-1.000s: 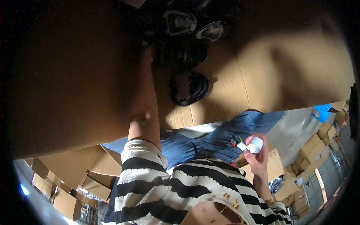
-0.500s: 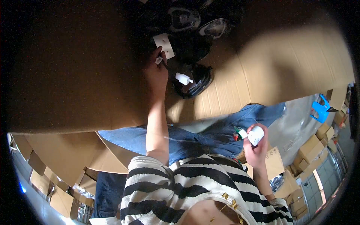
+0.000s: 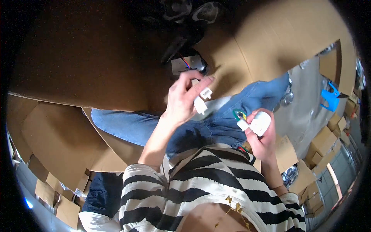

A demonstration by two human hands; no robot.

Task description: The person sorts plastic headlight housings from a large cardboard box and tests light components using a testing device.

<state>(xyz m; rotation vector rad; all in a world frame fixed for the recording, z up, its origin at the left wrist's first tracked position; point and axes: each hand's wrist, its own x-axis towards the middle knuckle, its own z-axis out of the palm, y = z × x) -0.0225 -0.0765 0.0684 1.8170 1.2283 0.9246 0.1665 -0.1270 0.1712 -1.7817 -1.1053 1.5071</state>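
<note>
Just past the edge of the brown cardboard [image 3: 224, 77], above the jeans [image 3: 247, 100], the left hand [image 3: 181, 96] has its fingers curled in, holding white plastic connectors: a squarish one [image 3: 206, 93] with a slotted face and, below it, a longer block [image 3: 200, 105] ending in a narrow tip. Just beyond its fingers sits a pale, flat, rectangular plate [image 3: 179, 66], with red and blue wires [image 3: 185, 62] crossing it; whether the hand grips the plate I cannot tell. Nearer the body, the right hand [image 3: 264, 144] is closed around a smooth white cylinder [image 3: 260, 123], beside a small white plug [image 3: 242, 124] with green and yellow wires [image 3: 237, 112].
</note>
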